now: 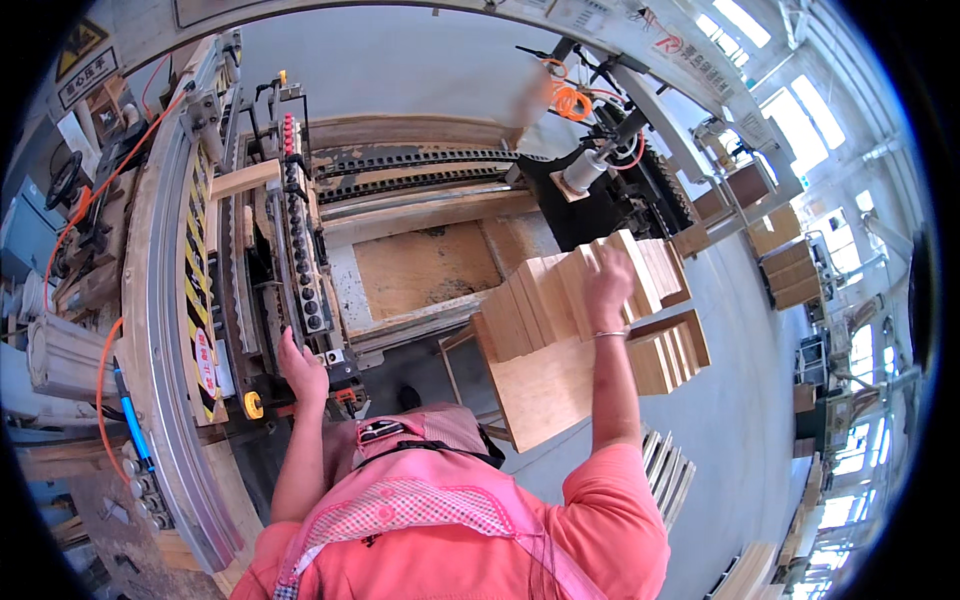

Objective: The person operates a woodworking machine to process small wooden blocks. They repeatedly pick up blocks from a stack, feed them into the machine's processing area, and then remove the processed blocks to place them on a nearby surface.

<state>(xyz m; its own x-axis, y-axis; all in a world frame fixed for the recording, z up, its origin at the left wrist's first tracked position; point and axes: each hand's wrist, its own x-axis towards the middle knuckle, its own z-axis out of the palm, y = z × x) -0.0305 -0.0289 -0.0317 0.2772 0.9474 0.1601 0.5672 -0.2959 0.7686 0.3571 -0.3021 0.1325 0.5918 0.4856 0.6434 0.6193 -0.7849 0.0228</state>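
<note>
My right hand (608, 288) is at a row of pale wooden boards (540, 295) standing on edge on a wooden stand (540, 395). Its fingers close over the top edge of one wooden board; a slight blur softens the fingertips. My left hand (303, 368) is raised beside the near end of the machine's rail, close to a line of black round knobs (308, 290). Those fingers are stretched out, holding nothing. Farther up the machine, a short wooden board (246, 179) lies across the rails.
A yellow knob (253, 405) and striped warning tape edge the machine on the left. Behind the boards stands a metal cylinder press (585, 172) with an orange coiled hose (571, 101). More wooden pieces (668, 355) sit right of the stand, and slats (668, 475) are stacked lower right.
</note>
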